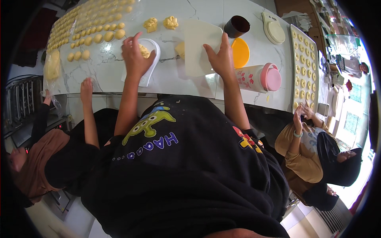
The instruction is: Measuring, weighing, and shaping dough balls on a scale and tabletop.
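Note:
My left hand (136, 56), fingers spread, is over a white kitchen scale (152, 67). A yellow dough lump (144, 50) shows between its thumb and forefinger; whether the palm touches it is hidden. My right hand (220, 58) has thumb and forefinger wide apart, at the right edge of a pale, thin board (198, 47) with rounded corners. Its other fingers are mostly hidden. Beside the board's left edge lies a flatter dough piece (180, 50), partly covered. Two rough dough lumps, one on the left (151, 24) and one on the right (170, 22), sit farther back.
Right of my hand are a yellow-orange lid (240, 53), a dark cup (237, 26), a pink-lidded flask (258, 78) and a pale green scale (274, 28). Dough balls (98, 38) fill the left side. A tray of rings (294, 71) lies far right; people sit both sides.

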`<state>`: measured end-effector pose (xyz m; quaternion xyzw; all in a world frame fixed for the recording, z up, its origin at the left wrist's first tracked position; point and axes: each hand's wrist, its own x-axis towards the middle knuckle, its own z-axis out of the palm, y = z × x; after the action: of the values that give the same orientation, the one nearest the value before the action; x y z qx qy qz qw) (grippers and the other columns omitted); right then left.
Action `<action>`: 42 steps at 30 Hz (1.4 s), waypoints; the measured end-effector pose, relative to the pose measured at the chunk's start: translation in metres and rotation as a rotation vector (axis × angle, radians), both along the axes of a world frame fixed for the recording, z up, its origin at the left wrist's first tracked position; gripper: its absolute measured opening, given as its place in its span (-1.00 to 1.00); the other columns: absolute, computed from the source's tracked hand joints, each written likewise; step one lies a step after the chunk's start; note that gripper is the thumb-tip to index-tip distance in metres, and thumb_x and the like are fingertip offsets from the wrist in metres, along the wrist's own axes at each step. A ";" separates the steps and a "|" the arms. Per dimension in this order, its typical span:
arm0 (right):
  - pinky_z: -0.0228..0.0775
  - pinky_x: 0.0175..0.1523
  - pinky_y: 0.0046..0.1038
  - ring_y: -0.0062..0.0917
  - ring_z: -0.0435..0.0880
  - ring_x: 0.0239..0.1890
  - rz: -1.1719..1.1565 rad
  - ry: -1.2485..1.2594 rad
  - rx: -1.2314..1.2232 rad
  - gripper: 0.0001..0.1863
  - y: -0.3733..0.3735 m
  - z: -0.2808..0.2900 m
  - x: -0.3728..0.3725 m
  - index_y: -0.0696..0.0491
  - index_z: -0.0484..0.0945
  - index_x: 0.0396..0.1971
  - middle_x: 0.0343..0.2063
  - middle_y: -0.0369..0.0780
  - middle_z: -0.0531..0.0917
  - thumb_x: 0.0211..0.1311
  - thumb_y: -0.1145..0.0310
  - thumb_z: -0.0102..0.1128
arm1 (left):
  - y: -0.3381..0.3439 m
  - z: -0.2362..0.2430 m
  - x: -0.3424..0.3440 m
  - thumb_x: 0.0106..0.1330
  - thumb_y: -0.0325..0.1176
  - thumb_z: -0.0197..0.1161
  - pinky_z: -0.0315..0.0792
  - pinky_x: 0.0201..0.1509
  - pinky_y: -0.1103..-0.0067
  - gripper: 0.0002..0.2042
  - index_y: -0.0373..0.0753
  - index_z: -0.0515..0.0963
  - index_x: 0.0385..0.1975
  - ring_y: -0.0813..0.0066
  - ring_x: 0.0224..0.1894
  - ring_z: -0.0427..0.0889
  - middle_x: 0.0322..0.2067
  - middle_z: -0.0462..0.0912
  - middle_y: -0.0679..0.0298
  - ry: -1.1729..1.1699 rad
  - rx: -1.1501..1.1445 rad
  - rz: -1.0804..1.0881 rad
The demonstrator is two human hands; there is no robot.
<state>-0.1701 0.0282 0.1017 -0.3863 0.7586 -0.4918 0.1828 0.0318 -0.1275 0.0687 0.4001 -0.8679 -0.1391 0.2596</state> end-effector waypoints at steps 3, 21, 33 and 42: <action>0.36 -0.15 -0.13 0.06 0.54 -0.25 -0.035 0.082 0.053 -0.55 0.004 0.004 0.005 0.20 0.20 -0.12 -0.34 0.12 0.57 0.02 0.46 0.19 | 0.009 -0.017 -0.030 -0.05 -0.56 0.21 0.14 0.25 0.29 -0.44 -0.20 0.35 0.08 0.05 0.15 0.25 0.07 0.31 0.03 0.264 0.211 -0.370; 0.43 -0.46 -0.16 -0.06 0.61 -0.50 0.230 0.411 0.525 -0.55 -0.035 -0.020 0.080 0.12 0.18 -0.15 -0.62 -0.01 0.58 -0.06 0.49 0.16 | 0.059 -0.074 -0.028 0.04 -0.52 0.12 0.41 -0.17 0.30 -0.79 -0.25 0.53 -0.29 0.08 -0.21 0.52 -0.37 0.56 0.09 0.054 0.368 -0.282; 0.37 -0.19 -0.06 0.11 0.54 -0.31 0.179 0.199 0.412 -0.51 -0.024 -0.050 0.031 0.22 0.11 -0.07 -0.44 0.16 0.54 0.01 0.48 0.09 | 0.076 -0.067 -0.017 0.06 -0.38 0.25 0.39 -0.16 0.38 -0.69 -0.31 0.53 -0.18 0.11 -0.26 0.50 -0.36 0.51 0.11 0.058 0.257 -0.257; 0.39 -0.41 -0.05 0.07 0.56 -0.51 0.203 0.306 0.391 -0.58 0.008 -0.025 0.056 0.19 0.12 -0.12 -0.62 0.10 0.54 0.06 0.48 0.08 | 0.078 -0.076 -0.015 0.08 -0.37 0.27 0.45 -0.27 0.44 -0.68 -0.29 0.50 -0.14 0.26 -0.33 0.59 -0.36 0.59 0.11 0.109 0.279 -0.134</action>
<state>-0.1136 0.0358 0.0765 -0.4877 0.8154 -0.2507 0.1857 0.0169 -0.0498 -0.0075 0.3655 -0.8495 -0.2969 0.2381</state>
